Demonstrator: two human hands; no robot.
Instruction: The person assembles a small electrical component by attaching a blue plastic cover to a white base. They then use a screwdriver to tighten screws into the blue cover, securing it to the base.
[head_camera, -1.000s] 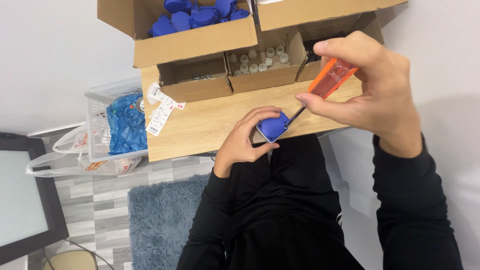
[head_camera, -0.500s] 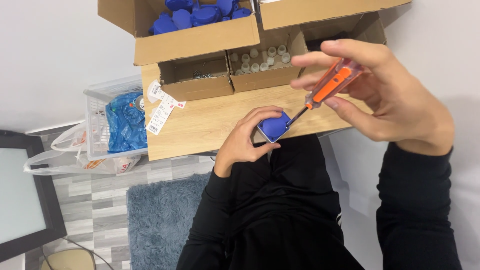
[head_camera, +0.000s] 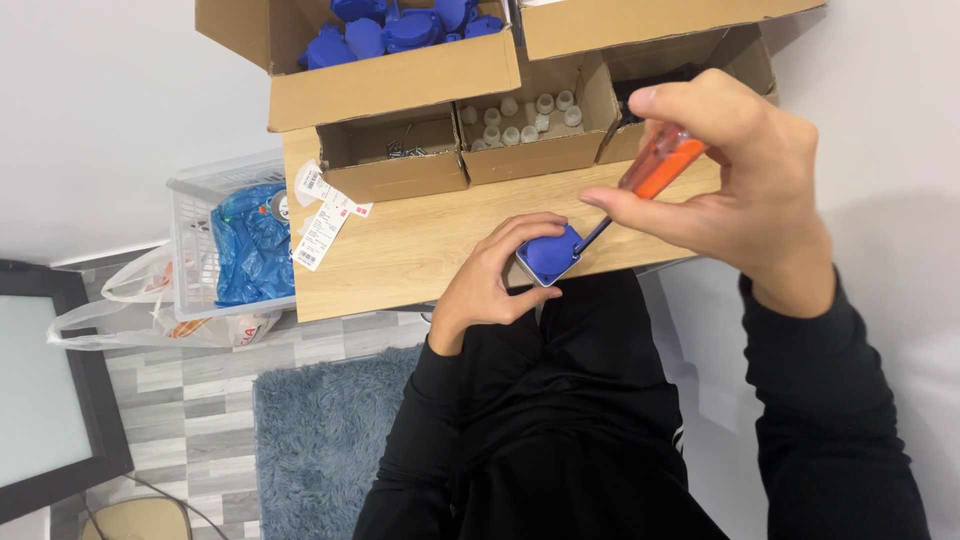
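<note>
My left hand (head_camera: 490, 283) grips a small blue plastic part (head_camera: 550, 254) at the near edge of the wooden table (head_camera: 420, 250). My right hand (head_camera: 730, 190) is closed around the orange handle of a screwdriver (head_camera: 655, 165). Its metal shaft slants down to the left and its tip rests on the blue part.
Behind the table stand open cardboard boxes: one with several blue parts (head_camera: 400, 25), one with screws (head_camera: 400, 150), one with small white caps (head_camera: 525, 115). White paper tags (head_camera: 325, 215) lie on the table's left. A clear bin with a blue bag (head_camera: 245, 245) and a grey rug (head_camera: 320, 440) sit on the floor.
My right hand has shifted on the screwdriver handle, fingers first spreading and then closing again. My left hand and the blue part stay where they were.
</note>
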